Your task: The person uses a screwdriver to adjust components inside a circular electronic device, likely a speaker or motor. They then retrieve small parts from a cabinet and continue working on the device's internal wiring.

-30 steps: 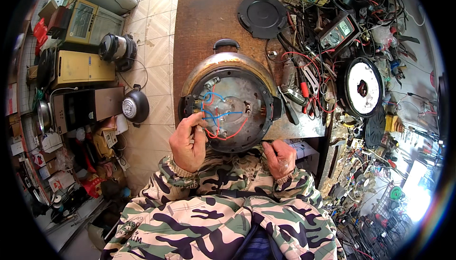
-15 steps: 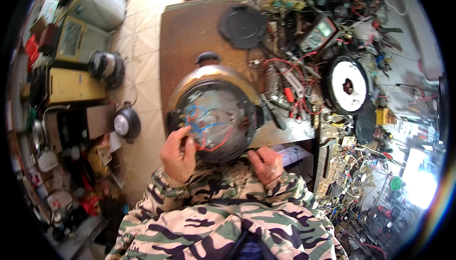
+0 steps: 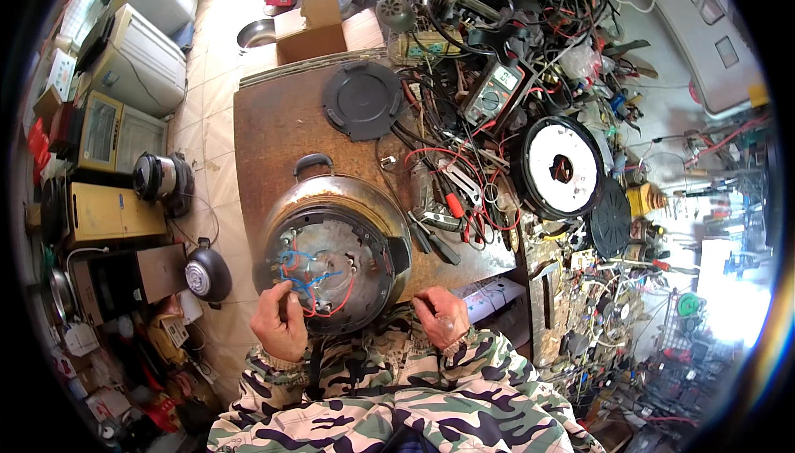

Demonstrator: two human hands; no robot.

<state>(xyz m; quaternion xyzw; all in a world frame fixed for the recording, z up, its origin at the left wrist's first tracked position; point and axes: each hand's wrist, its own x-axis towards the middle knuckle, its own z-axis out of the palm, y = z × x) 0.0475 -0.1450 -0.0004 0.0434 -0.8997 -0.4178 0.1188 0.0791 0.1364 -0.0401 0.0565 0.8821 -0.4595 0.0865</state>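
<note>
An upturned electric cooker with a worn metal body lies at the table's near end. Its round underside is open inside a black rim, showing a grey metal plate with red wires and blue wires. At the rim's lower left is my left hand, index finger and thumb pinched at the end of a blue wire. My right hand is curled closed near the table's front edge, right of the cooker. Whatever its fingers may hold is hidden.
A round black cover lies farther back on the brown table. To the right are a multimeter, red leads, a screwdriver and a white-faced black ring part. Tangled cables and parts crowd the right. Appliances line the left floor.
My view has tilted up and shifted, so the table and cooker appear lower and farther left. Both hands keep nearly the same places beside the cooker; the left remains at the blue wire.
</note>
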